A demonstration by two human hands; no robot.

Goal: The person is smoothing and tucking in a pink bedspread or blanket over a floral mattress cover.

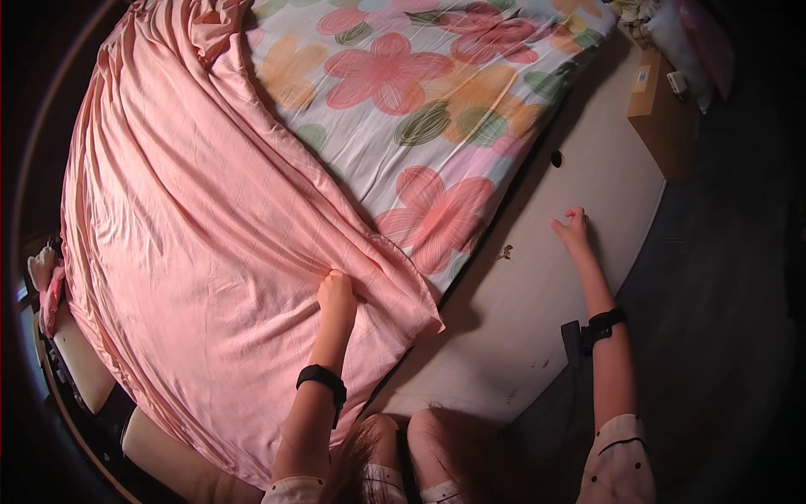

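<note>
A pink bedsheet [208, 302] with many folds covers the left part of the bed. My left hand [337, 295] is closed on a bunched part of it, a little in from its pointed corner. Beside the pink cloth lies a white floral bed cover [403, 82] with pink, orange and green patterns; the pink edge overlaps it. My right hand [572, 228] is raised over the pale board [541, 277] to the right, fingers partly curled and thumb apart, holding nothing. Each forearm wears a black strap.
A cardboard box [661, 120] stands at the upper right on the board, near a white plastic bag [677, 44]. The board has a round dark hole [556, 159]. My bare knees [403, 435] are at the bed's near edge. A plush toy [43, 268] is at the far left.
</note>
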